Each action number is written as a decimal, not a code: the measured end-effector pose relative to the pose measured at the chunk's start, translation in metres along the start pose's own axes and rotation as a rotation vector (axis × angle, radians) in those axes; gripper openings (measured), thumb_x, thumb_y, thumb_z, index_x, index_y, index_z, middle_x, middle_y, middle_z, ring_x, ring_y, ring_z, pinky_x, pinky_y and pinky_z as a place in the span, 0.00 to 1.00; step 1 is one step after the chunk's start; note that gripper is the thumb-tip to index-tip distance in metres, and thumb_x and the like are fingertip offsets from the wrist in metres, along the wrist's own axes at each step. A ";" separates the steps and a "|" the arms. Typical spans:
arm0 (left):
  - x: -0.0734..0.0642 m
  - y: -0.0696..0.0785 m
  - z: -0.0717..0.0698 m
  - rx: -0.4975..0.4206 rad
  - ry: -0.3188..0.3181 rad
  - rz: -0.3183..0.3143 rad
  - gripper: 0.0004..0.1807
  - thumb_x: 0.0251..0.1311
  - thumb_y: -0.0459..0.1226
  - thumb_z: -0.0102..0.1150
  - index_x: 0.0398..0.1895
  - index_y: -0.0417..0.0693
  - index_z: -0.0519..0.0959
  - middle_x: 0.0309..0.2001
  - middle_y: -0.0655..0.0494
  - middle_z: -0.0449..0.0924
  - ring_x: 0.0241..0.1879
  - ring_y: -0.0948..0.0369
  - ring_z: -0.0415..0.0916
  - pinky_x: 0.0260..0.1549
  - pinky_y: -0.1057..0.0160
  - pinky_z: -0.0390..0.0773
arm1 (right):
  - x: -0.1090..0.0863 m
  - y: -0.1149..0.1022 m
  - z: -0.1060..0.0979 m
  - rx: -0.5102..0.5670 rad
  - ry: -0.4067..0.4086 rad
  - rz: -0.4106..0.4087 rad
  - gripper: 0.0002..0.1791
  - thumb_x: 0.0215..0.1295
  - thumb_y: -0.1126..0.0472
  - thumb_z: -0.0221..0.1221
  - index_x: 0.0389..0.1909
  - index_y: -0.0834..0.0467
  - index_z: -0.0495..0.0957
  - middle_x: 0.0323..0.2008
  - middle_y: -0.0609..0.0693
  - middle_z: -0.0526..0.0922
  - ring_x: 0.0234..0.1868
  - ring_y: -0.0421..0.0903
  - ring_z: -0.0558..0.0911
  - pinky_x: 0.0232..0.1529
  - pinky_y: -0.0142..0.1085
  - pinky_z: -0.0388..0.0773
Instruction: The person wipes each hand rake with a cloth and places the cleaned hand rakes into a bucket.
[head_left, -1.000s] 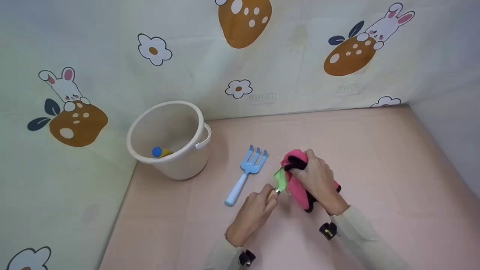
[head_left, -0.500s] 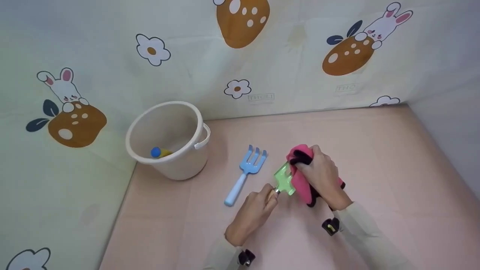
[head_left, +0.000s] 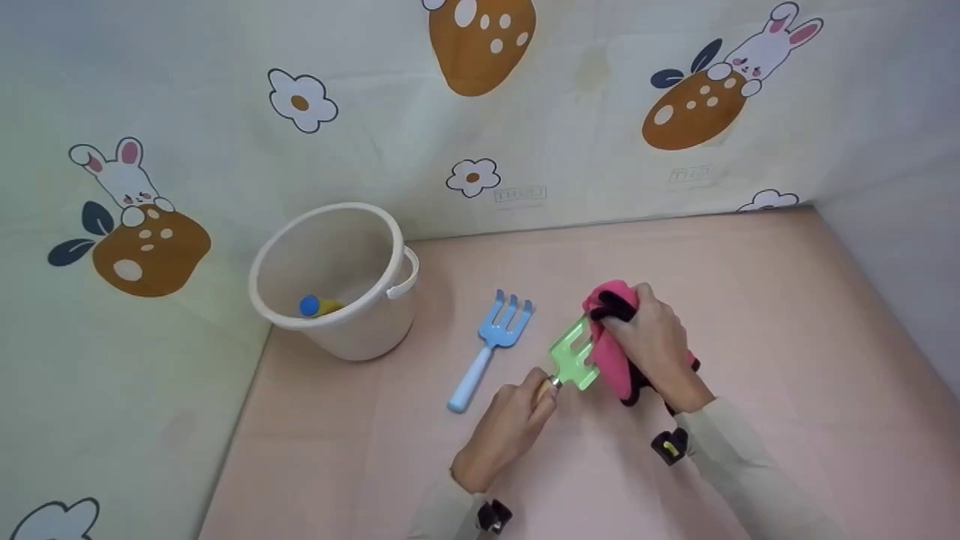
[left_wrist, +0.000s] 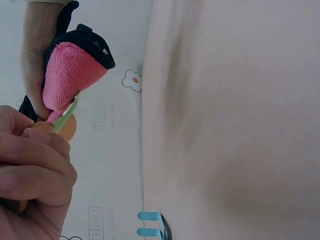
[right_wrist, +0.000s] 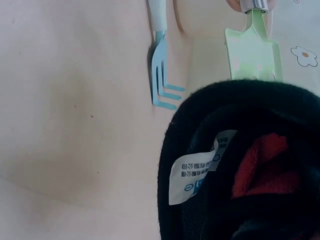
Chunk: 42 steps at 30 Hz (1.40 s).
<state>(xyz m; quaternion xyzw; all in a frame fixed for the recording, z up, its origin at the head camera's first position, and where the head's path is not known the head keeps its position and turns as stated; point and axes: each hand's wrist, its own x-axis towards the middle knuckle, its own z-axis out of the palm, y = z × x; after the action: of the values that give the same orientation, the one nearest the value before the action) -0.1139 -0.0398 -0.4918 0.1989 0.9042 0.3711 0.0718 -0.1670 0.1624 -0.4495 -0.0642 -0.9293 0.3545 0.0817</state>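
Observation:
In the head view my left hand [head_left: 506, 424] grips the light wooden handle of a green garden fork [head_left: 571, 363], its slotted head raised and tilted to the upper right. My right hand [head_left: 654, 339] holds a bunched pink towel with black edging [head_left: 613, 367] against the tine ends, which the towel partly hides. Close up in the left wrist view, the pink towel [left_wrist: 75, 72] wraps the far end of the fork. The right wrist view has the black edge and white label of the towel [right_wrist: 192, 172] in front of the green fork head [right_wrist: 254, 55].
A light blue garden fork [head_left: 487, 352] lies on the pink table cover [head_left: 787, 337], left of the hands. Behind it to the left stands a cream bucket [head_left: 367, 330] with a blue-and-yellow object [head_left: 319, 306] inside. A printed fabric wall [head_left: 585, 135] borders the back.
My right hand and the towel have slid up and to the right along the green fork, exposing more of its head and slots. The left hand stays nearly still.

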 end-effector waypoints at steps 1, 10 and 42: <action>0.000 0.000 0.000 0.004 0.005 0.007 0.11 0.69 0.44 0.39 0.37 0.48 0.70 0.17 0.67 0.56 0.14 0.73 0.52 0.12 0.75 0.55 | 0.000 0.000 0.000 0.002 -0.002 0.001 0.25 0.57 0.51 0.61 0.47 0.66 0.68 0.35 0.65 0.80 0.34 0.58 0.81 0.34 0.50 0.78; 0.001 0.002 0.001 -0.054 -0.042 -0.047 0.12 0.69 0.44 0.39 0.39 0.47 0.69 0.18 0.66 0.58 0.15 0.72 0.55 0.13 0.75 0.57 | 0.006 0.009 -0.009 0.011 0.003 0.074 0.26 0.59 0.50 0.58 0.49 0.65 0.67 0.38 0.65 0.79 0.37 0.58 0.80 0.35 0.49 0.76; 0.005 0.001 -0.005 -0.302 -0.013 -0.032 0.11 0.70 0.41 0.41 0.33 0.44 0.68 0.17 0.64 0.61 0.16 0.70 0.58 0.15 0.74 0.57 | -0.032 0.002 0.005 -0.007 -0.109 -0.565 0.20 0.46 0.73 0.67 0.41 0.53 0.80 0.35 0.47 0.73 0.34 0.42 0.77 0.33 0.35 0.76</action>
<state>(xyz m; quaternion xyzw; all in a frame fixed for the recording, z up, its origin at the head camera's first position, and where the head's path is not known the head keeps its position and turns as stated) -0.1197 -0.0405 -0.4871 0.1739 0.8407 0.5003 0.1128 -0.1369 0.1552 -0.4576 0.2162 -0.9146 0.3173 0.1271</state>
